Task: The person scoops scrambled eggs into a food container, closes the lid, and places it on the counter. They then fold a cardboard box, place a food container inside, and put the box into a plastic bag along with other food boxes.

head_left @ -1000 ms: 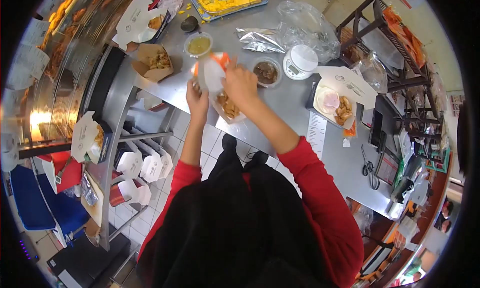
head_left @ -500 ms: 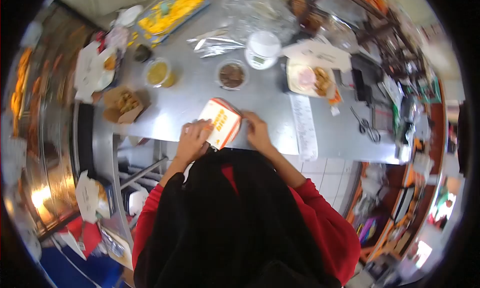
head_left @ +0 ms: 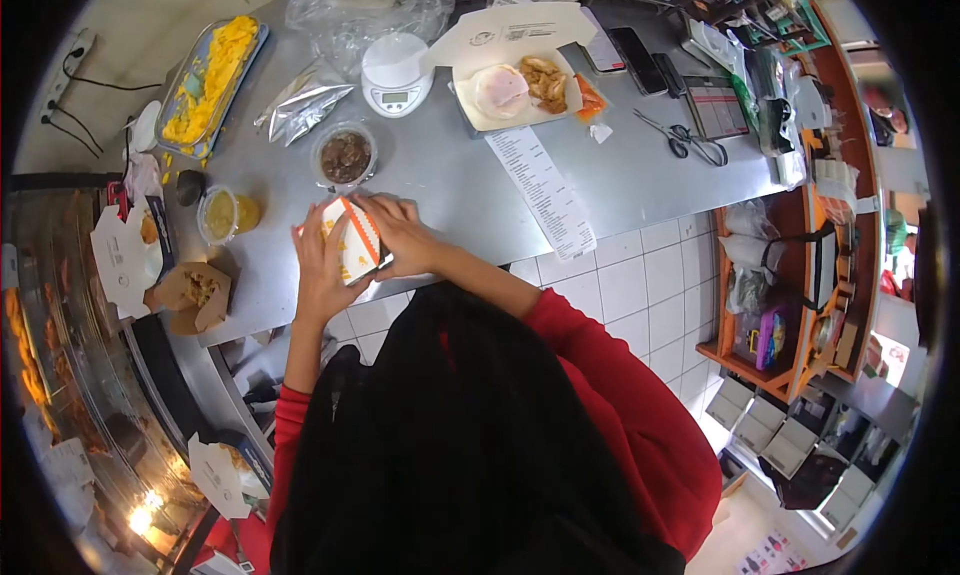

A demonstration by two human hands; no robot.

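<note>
Cardboard box [head_left: 352,237], white with orange stripes, is tilting at the near edge of the counter [head_left: 460,180]. We are clamping it between both hands, left hand [head_left: 322,265] cupping its side, right hand [head_left: 402,233] pressing its top, holding the flaps together. A tub of dark sauce [head_left: 346,157] is sitting just behind it.

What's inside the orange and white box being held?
Only the outside of the box shows, held between left hand and right hand; its walls and both hands cover the contents.

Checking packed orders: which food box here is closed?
The orange-striped box in the left hand and right hand; the white box by the scale and brown box stand open.
</note>
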